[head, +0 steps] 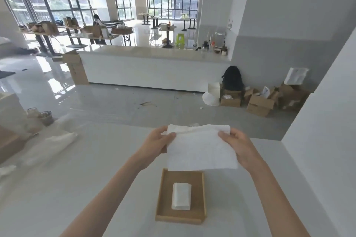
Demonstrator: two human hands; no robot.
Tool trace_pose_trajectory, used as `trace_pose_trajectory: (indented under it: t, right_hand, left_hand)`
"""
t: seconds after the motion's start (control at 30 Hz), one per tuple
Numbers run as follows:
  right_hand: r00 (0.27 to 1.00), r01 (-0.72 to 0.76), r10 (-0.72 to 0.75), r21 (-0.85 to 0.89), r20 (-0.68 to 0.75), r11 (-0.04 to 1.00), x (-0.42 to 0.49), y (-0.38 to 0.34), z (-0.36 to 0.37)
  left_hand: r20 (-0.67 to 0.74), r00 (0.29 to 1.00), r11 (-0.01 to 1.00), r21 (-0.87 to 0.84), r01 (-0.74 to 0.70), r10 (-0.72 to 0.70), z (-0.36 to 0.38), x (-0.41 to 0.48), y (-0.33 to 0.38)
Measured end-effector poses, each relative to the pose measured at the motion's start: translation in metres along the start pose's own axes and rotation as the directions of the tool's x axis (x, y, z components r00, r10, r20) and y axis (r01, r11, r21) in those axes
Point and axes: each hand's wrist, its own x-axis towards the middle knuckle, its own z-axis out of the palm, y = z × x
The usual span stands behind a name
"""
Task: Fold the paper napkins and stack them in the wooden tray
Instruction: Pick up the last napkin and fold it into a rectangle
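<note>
Low in the middle of the frame, the left hand (158,140) and right hand (238,146) pinch the top corners of a white paper napkin (200,150), held up in the air, its top edge folded over. Below it a wooden tray (163,194) sits on the white table (77,188), one folded napkin (181,196) lying inside. Crumpled plastic wrap (50,144) lies at the left.

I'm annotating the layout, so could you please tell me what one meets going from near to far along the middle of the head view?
Wooden tray with a folded napkin in it → open napkin held between left hand and right hand → bare grey floor → long white counter.
</note>
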Motion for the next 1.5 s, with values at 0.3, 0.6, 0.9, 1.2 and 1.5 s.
trace_pose_trajectory:
  t: [0.3,0.6,0.9,1.2,1.5]
  right_hand:
    - [0.998,0.018,-0.018,0.000,0.060,1.000,0.011,-0.026,-0.018]
    - [0.999,0.020,-0.021,0.021,0.041,1.000,0.026,-0.041,-0.023]
    - [1.000,-0.017,0.014,0.116,0.025,0.993,0.031,-0.041,-0.027]
    - [0.989,0.145,-0.136,0.157,-0.064,0.977,0.022,-0.050,-0.021]
    - [0.897,0.437,-0.437,-0.015,-0.061,0.899,0.014,-0.065,-0.017]
  left_hand:
    - [0.122,0.992,0.999,0.002,-0.037,0.037,-0.001,0.031,0.019]
    - [0.118,0.992,0.996,-0.088,-0.035,0.045,0.000,0.056,0.026]
    - [0.116,0.993,0.976,-0.216,-0.006,0.032,0.010,0.064,0.027]
    - [0.125,0.985,0.974,-0.206,-0.093,0.121,0.014,0.056,0.038]
    - [0.039,0.978,0.960,-0.201,-0.193,0.205,0.020,0.047,0.057]
